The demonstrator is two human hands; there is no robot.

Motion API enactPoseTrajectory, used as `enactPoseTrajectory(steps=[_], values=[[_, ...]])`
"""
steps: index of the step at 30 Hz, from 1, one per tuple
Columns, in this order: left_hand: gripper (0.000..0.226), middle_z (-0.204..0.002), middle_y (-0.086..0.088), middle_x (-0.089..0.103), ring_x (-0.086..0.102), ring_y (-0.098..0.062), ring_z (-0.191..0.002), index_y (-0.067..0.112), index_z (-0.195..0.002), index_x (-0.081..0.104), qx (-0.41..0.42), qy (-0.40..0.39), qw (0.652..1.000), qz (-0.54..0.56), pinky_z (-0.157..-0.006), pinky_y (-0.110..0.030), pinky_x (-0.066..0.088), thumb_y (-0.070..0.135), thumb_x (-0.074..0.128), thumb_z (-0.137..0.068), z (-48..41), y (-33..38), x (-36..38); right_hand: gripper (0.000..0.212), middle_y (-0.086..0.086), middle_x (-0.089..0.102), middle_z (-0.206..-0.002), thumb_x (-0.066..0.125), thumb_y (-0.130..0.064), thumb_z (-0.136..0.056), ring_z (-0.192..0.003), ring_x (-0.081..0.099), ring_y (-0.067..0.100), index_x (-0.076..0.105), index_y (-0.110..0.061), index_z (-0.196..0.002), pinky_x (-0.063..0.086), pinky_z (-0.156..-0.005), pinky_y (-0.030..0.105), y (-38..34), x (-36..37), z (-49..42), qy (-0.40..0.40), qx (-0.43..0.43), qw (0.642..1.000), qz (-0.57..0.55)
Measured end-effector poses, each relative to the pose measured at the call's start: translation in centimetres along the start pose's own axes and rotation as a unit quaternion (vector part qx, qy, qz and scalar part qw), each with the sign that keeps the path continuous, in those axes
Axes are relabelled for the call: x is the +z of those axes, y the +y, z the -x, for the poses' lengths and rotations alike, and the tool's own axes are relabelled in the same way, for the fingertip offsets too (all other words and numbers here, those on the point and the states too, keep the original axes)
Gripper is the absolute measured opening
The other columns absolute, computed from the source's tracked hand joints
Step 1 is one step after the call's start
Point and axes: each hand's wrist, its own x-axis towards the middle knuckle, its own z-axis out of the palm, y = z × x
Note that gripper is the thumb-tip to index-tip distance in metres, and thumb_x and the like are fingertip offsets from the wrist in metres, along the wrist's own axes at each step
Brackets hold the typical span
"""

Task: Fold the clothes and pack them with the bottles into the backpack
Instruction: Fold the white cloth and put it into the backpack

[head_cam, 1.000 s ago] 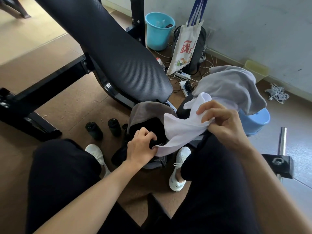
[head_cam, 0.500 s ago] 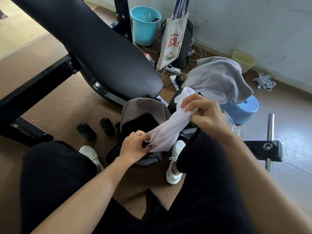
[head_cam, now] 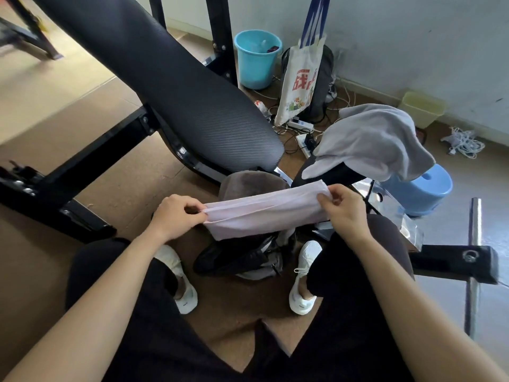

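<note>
A pale pink-white garment (head_cam: 264,213) is stretched flat between my two hands, folded into a long strip. My left hand (head_cam: 176,213) pinches its left end and my right hand (head_cam: 344,210) pinches its right end. Directly under the garment, between my feet, stands the dark backpack (head_cam: 242,257) with a grey-brown flap (head_cam: 248,183) behind the cloth. A grey garment (head_cam: 371,139) lies draped over the bench seat at the right. No bottles show in this frame.
A black padded bench back (head_cam: 179,86) slants across the upper left. A light blue stool (head_cam: 424,188) stands at the right, a turquoise bucket (head_cam: 257,56) and a tote bag (head_cam: 300,81) by the wall, with power strips and cables (head_cam: 300,128) on the floor.
My left hand left the backpack's opening and took the garment's left end. Both hands pulled apart, so the bunched cloth is now a taut horizontal strip above the backpack. The view shifted.
</note>
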Motion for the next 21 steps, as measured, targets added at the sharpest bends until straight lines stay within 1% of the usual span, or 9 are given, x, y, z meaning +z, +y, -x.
enactPoseTrajectory(steps=[3,4,6,9,11,13,15,18,21], values=[[0.027,-0.078,0.021,0.075,0.067,0.0,-0.081,0.034,-0.066,0.076,0.003,0.015,0.991,0.136,-0.078,-0.017,0.048,0.009,0.073,-0.076,0.3,-0.6,-0.9,0.005,-0.002,0.067,-0.08,0.067,-0.02,-0.095,-0.075,0.058,0.012,0.067,-0.018,-0.092,0.045,-0.072,0.03,-0.1,1.1,-0.1,-0.04,0.021,0.998,-0.036],[0.019,-0.075,0.016,0.075,0.064,0.001,-0.075,0.025,-0.067,0.076,-0.002,0.017,0.98,0.199,-0.072,-0.016,0.046,0.01,0.066,-0.075,0.5,-0.6,-0.9,0.007,-0.003,0.066,-0.079,0.065,-0.019,-0.097,-0.073,0.056,0.01,0.065,-0.016,-0.091,0.043,-0.07,0.029,-0.3,1.4,-0.1,-0.052,0.026,0.996,-0.065],[0.014,-0.064,0.01,0.063,0.052,-0.004,-0.063,0.01,-0.063,0.064,-0.026,0.013,0.96,0.278,-0.064,-0.027,0.039,0.016,0.054,-0.073,0.6,-0.2,-0.8,0.012,-0.001,0.064,-0.079,0.06,-0.021,-0.101,-0.072,0.053,0.011,0.062,-0.016,-0.09,0.041,-0.068,0.03,-0.5,2.0,0.1,-0.058,0.03,0.994,-0.093],[0.037,-0.058,0.007,0.049,0.042,-0.009,-0.058,0.022,-0.053,0.05,-0.092,-0.044,0.938,0.331,-0.062,-0.035,0.03,0.016,0.044,-0.089,0.6,0.2,0.4,0.018,0.0,0.06,-0.083,0.052,-0.026,-0.105,-0.077,0.051,0.013,0.057,-0.012,-0.095,0.04,-0.069,0.03,-0.3,2.7,0.5,-0.05,0.034,0.997,-0.057],[0.048,-0.059,0.009,0.053,0.045,-0.013,-0.065,0.027,-0.05,0.053,-0.147,-0.057,0.913,0.376,-0.066,-0.036,0.033,0.019,0.04,-0.095,0.4,0.1,1.1,0.022,0.003,0.059,-0.086,0.05,-0.028,-0.106,-0.079,0.05,0.015,0.056,-0.009,-0.097,0.04,-0.07,0.027,-0.1,2.9,0.6,-0.045,0.044,0.997,-0.037],[0.037,-0.072,0.006,0.067,0.056,-0.02,-0.08,0.026,-0.061,0.067,-0.195,-0.043,0.893,0.403,-0.078,-0.039,0.039,0.03,0.046,-0.091,0.4,0.1,1.5,0.026,0.004,0.06,-0.086,0.049,-0.031,-0.106,-0.079,0.05,0.017,0.056,-0.009,-0.095,0.04,-0.07,0.032,0.1,2.9,0.5,-0.045,0.054,0.997,-0.027],[0.031,-0.094,-0.003,0.075,0.064,-0.027,-0.099,0.019,-0.087,0.076,-0.23,-0.03,0.886,0.401,-0.093,-0.045,0.045,0.036,0.05,-0.088,0.3,0.3,2.1,0.03,0.002,0.059,-0.084,0.049,-0.033,-0.105,-0.079,0.05,0.018,0.056,-0.009,-0.09,0.039,-0.071,0.037,0.4,3.1,0.4,-0.047,0.074,0.996,-0.033],[0.048,-0.115,-0.012,0.075,0.067,-0.032,-0.114,0.012,-0.117,0.071,-0.263,-0.045,0.871,0.413,-0.108,-0.047,0.045,0.05,0.045,-0.102,0.2,0.4,3.2,0.035,-0.002,0.054,-0.078,0.049,-0.034,-0.105,-0.076,0.047,0.018,0.052,-0.012,-0.078,0.038,-0.071,0.036,0.8,3.3,0.3,-0.043,0.099,0.993,-0.058],[0.068,-0.121,-0.007,0.075,0.07,-0.025,-0.114,0.017,-0.126,0.069,-0.243,-0.101,0.865,0.427,-0.107,-0.044,0.048,0.071,0.04,-0.098,-0.1,0.4,3.3,0.038,-0.001,0.052,-0.074,0.049,-0.035,-0.104,-0.073,0.046,0.016,0.049,-0.015,-0.072,0.038,-0.069,0.036,0.9,3.4,0.1,-0.031,0.127,0.989,-0.074]])
